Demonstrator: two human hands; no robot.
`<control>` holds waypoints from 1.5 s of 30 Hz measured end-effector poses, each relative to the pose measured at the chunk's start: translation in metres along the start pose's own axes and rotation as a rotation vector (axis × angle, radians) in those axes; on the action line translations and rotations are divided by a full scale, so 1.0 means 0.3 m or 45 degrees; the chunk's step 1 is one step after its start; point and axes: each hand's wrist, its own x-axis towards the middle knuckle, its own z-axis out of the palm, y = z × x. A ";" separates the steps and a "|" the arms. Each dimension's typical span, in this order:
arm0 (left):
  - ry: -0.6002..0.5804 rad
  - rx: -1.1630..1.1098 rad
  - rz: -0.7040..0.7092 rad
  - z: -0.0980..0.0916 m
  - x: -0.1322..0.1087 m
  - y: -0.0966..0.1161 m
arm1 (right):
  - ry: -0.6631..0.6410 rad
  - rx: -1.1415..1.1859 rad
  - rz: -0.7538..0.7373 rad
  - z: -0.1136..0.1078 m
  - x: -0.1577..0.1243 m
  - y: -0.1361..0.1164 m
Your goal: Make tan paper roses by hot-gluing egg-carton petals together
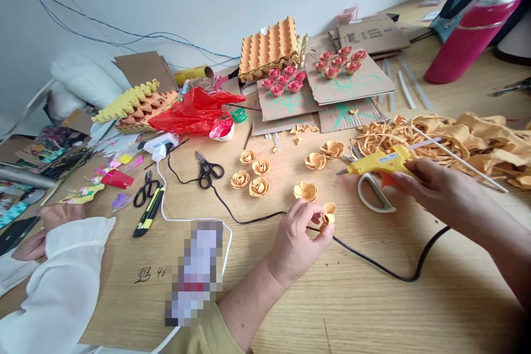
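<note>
Between the thumb and fingers of my left hand (296, 238) is a small orange petal piece (329, 215) of egg-carton card, partly hidden by the fingertips. My right hand (440, 188) is wrapped round a yellow hot glue gun (379, 161), whose nozzle points left. Just beyond my left hand stands an open orange flower cup (306, 191). Two more cups (316, 161) sit behind it. To the left, several finished orange roses (259, 186) are grouped on the table. A white-handled pair of scissors (375, 193) lies under the glue gun.
Cardboard sheets (352, 86) with pink roses stand at the back beside egg trays (267, 47). Orange scraps (464, 138) are heaped right, near a pink bottle (473, 38). Black scissors (207, 170), a cutter (149, 211) and cables lie left. A co-worker's white sleeve (74, 265) rests left.
</note>
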 end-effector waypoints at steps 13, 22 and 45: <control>-0.201 0.152 -0.135 0.004 -0.010 0.013 | 0.299 -0.538 -0.340 0.041 -0.048 -0.036; -0.297 0.146 -0.263 -0.005 -0.021 0.040 | -0.482 0.108 -0.625 0.191 -0.164 -0.151; -0.450 -0.113 -0.422 -0.027 -0.018 0.041 | -0.457 0.191 -0.599 0.200 -0.168 -0.148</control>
